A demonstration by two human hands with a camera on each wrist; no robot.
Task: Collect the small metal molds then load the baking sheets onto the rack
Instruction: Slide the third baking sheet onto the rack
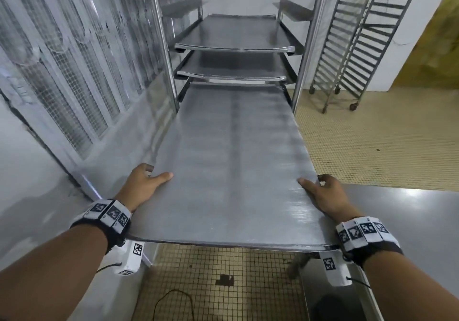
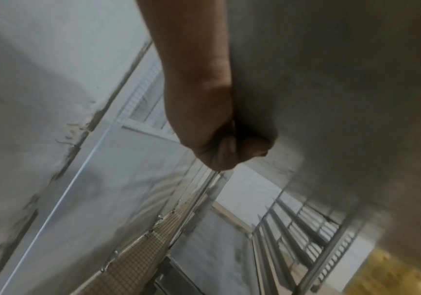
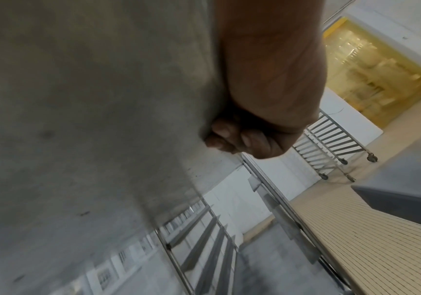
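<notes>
A large grey baking sheet [image 1: 231, 161] is held level in front of me, its far end at the mouth of the steel rack [image 1: 164, 47]. My left hand [image 1: 145, 184] grips its left edge, thumb on top and fingers curled underneath. My right hand [image 1: 323, 191] grips the right edge the same way. The left wrist view shows the left hand [image 2: 219, 143] curled under the sheet's underside [image 2: 343, 99]. In the right wrist view the right hand [image 3: 249, 139] curls under the sheet [image 3: 90, 99]. Two more baking sheets [image 1: 233, 33] lie on higher runners of the rack. No small molds are in view.
A steel counter [image 1: 407, 211] lies at my right. Two bare wheeled racks [image 1: 357, 37] stand at the back right by a yellow strip curtain [image 1: 437, 35]. A mesh-panelled wall [image 1: 74, 72] runs along the left. The floor [image 1: 223, 283] is tiled.
</notes>
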